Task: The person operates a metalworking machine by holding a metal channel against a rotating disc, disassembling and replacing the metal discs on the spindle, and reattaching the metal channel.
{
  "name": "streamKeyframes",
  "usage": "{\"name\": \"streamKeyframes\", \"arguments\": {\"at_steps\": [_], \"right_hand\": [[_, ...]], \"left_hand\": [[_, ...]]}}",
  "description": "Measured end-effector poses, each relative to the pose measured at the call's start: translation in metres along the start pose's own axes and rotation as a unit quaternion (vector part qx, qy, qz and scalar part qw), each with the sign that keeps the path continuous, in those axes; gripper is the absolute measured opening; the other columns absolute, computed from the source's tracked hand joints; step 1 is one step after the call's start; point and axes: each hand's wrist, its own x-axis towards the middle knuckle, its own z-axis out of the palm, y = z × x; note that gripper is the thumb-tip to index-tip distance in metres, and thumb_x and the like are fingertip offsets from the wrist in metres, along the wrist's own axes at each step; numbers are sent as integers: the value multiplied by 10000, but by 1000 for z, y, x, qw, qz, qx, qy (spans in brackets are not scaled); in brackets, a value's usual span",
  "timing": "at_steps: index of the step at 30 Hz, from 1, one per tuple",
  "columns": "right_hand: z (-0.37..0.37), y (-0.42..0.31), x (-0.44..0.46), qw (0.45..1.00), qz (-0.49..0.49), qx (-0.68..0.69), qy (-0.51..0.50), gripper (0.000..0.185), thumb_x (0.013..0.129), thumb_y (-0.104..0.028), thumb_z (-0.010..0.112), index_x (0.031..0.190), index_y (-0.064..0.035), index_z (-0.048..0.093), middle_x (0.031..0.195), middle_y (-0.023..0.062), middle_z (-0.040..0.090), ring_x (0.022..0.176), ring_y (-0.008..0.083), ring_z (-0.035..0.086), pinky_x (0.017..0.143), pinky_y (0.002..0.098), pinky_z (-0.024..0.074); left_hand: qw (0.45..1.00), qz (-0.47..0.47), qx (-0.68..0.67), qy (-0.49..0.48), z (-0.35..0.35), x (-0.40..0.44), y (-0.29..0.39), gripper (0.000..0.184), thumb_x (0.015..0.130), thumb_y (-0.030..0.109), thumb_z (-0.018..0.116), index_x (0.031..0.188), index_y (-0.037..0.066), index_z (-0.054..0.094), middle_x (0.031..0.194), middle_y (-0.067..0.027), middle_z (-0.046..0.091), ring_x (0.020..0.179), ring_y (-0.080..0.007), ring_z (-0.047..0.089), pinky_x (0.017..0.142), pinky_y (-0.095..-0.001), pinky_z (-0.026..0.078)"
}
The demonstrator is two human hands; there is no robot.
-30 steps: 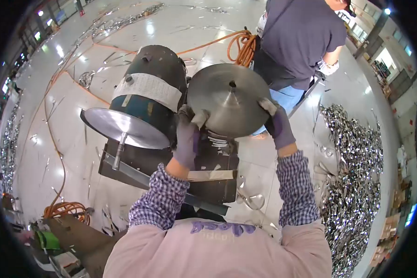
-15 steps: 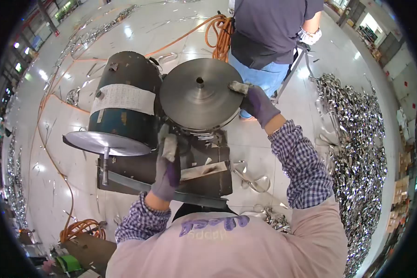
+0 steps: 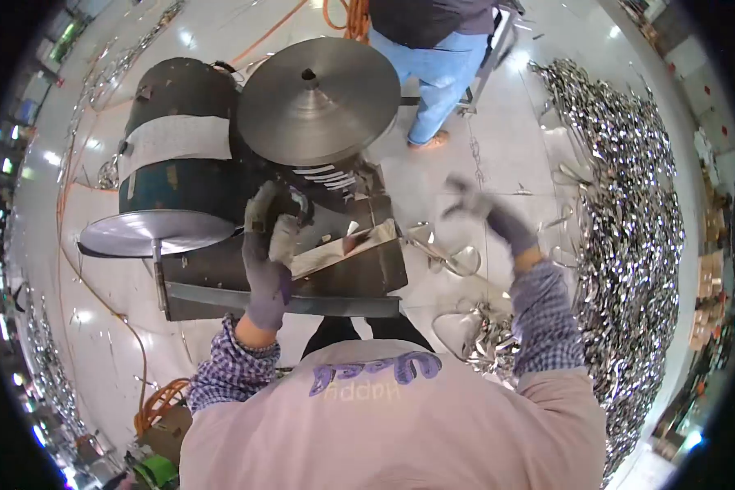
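Note:
My left hand (image 3: 268, 257), in a grey-purple glove with pale wrapping at the thumb, is in front of the large motor. Its fingers are curled in; a dark, glinting shape shows at the fingertips, too unclear to name. Just beyond it, a large grey metal disc (image 3: 347, 106) with a raised hub and central hole tops a dark base. My right hand (image 3: 498, 220), also gloved, is off to the right over the floor, away from the disc. It is motion-blurred, with its fingers apart and nothing visible in them.
A dark motor drum (image 3: 180, 98) with a paper label and a shiny disc (image 3: 155, 233) stands left. A wooden strip (image 3: 343, 249) lies on the bench. Another person in jeans (image 3: 441, 73) stands ahead. Shiny metal pieces (image 3: 621, 245) pile up at right; an orange hose (image 3: 265, 33) crosses the floor.
My right hand has left the disc's right edge and moved right and toward me. The left hand's fingers have curled. The view has shifted, so the machine appears higher and farther left.

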Motion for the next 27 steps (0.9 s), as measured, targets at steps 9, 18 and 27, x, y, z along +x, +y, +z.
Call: {"name": "streamKeyframes", "arguments": {"at_steps": [9, 18, 27], "right_hand": [[101, 133, 17, 956, -149, -183, 171, 454, 927, -250, 464, 1340, -89, 363, 1228, 89, 517, 1092, 220, 528, 902, 299, 443], [222, 42, -38, 858, -223, -93, 453, 468, 920, -290, 535, 1262, 21, 464, 1229, 113, 524, 1101, 197, 524, 956, 314, 405], [269, 77, -61, 895, -279, 20, 347, 440, 926, -234, 474, 1278, 27, 433, 1250, 130, 513, 1119, 204, 518, 980, 317, 387]], "left_hand": [[980, -82, -3, -178, -32, 7, -53, 251, 897, 85, 522, 1123, -7, 581, 1056, -81, 618, 966, -148, 557, 840, -274, 430], [925, -70, 212, -307, -121, -17, -55, 428, 843, 108, 589, 1243, 29, 460, 1053, -49, 567, 937, -138, 529, 837, -274, 428], [918, -105, -199, -326, -72, 1, 13, 374, 815, 86, 611, 1174, 47, 516, 976, -32, 588, 882, -137, 542, 789, -282, 452]]}}
